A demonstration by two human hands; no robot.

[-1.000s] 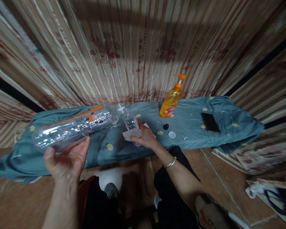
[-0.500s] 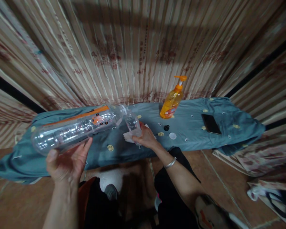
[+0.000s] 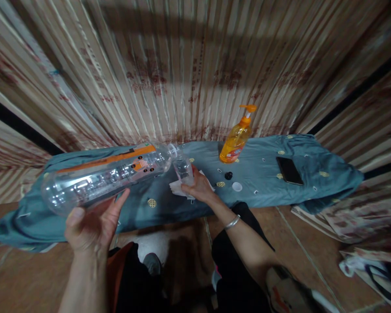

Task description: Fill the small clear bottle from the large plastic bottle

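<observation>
My left hand (image 3: 94, 224) grips a large clear plastic bottle (image 3: 101, 180) with an orange label from below, its fingers partly hidden behind it. The bottle is tipped nearly level, its neck pointing right. That neck meets the mouth of a small clear bottle (image 3: 183, 168), which leans toward it; whether the two rims touch I cannot tell. Around the lower part of the small bottle my right hand (image 3: 197, 186) is closed. A piece of white tissue (image 3: 179, 189) lies under and beside this hand on the teal cloth (image 3: 169, 208).
An orange pump bottle (image 3: 236, 141) stands toward the back. Near it lie a small black cap (image 3: 228, 175) and a white round lid (image 3: 236, 187). Farther right rests a dark phone (image 3: 289, 170). A pleated curtain (image 3: 182, 78) hangs behind the cloth-covered surface.
The large bottle has shifted slightly right and rolled a little, showing more of its label. The small bottle stays at its neck in my right hand.
</observation>
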